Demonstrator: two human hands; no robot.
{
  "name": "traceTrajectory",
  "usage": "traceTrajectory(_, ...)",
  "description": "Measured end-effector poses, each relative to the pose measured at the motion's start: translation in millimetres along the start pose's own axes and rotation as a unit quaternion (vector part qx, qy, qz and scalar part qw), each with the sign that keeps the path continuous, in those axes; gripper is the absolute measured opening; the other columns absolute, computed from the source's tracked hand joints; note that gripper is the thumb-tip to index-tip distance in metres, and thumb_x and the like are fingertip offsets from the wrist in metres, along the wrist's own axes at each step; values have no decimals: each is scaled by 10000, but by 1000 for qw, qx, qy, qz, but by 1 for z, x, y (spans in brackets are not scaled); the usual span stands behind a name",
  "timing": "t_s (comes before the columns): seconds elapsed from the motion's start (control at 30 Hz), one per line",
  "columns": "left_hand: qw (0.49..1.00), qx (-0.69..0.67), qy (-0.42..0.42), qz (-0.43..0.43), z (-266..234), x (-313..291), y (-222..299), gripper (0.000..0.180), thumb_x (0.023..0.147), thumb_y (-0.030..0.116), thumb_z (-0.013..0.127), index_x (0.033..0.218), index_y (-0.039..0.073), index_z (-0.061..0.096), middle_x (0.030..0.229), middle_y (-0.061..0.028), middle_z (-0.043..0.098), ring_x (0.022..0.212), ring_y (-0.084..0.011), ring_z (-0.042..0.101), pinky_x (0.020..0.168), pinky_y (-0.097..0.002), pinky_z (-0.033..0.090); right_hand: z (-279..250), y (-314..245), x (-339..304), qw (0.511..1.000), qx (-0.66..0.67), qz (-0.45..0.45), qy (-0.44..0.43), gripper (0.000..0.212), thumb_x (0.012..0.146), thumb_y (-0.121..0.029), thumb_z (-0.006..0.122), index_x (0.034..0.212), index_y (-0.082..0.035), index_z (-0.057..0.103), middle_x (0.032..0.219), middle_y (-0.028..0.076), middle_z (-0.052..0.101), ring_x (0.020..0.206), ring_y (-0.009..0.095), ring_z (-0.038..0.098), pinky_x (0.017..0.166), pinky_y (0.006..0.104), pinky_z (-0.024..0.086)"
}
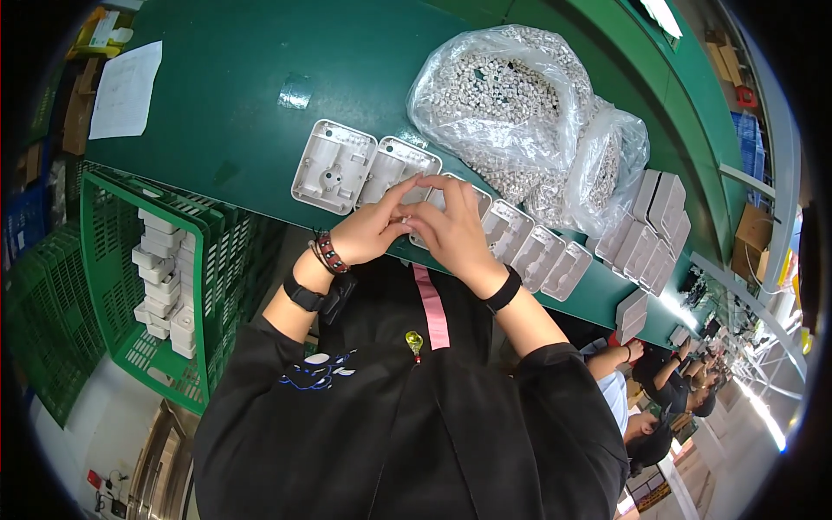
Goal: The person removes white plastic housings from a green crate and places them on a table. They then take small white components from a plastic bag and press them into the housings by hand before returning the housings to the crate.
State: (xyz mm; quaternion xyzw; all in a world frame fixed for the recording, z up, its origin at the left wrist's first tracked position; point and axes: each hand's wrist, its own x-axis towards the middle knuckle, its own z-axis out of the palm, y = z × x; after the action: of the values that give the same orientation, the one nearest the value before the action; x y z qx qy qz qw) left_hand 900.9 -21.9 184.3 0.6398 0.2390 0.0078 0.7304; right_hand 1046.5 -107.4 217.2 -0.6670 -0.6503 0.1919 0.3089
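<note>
My left hand [367, 232] and my right hand [456, 232] meet above a row of light grey plastic housings at the table's near edge. Both are closed, thumbs and index fingers pinched together at the fingertips. Something small and pale shows between them, too small to make out. Beneath and behind my hands, a second housing [400, 161] and others are partly covered. The leftmost open housing [334, 166] lies fully in sight, its ribbed inside facing up. To the right of my right hand, more housings [508, 229] continue the row.
Behind the row, a clear plastic bag [503, 95] bulges with many small whitish parts. Stacked grey housings [643, 230] stand to the right. A green crate [201, 286] at the left holds white housings [165, 282]. Paper [126, 90] lies far left; co-workers [667, 390] sit along the right.
</note>
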Motion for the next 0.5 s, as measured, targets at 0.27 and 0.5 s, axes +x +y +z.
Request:
traceTrajectory(0.27,994,100,36,3,-10,-9,-22,434,818,60,477,1209,60,289,911,-127,611,820,-270,590,682,-328,445,10,52,-31,976,-135,169,32,227,667,-145,644,886,-118,593,1085,112,432,975,322,391,832,392,321)
traceTrajectory(0.5,980,197,42,-7,4,-9,-30,421,818,108,487,1186,56,290,842,-106,621,796,-300,580,665,-348,450,18,72,-37,964,-222,144,10,234,681,-229,635,885,-120,601,1139,119,408,1028,332,364,874,419,276)
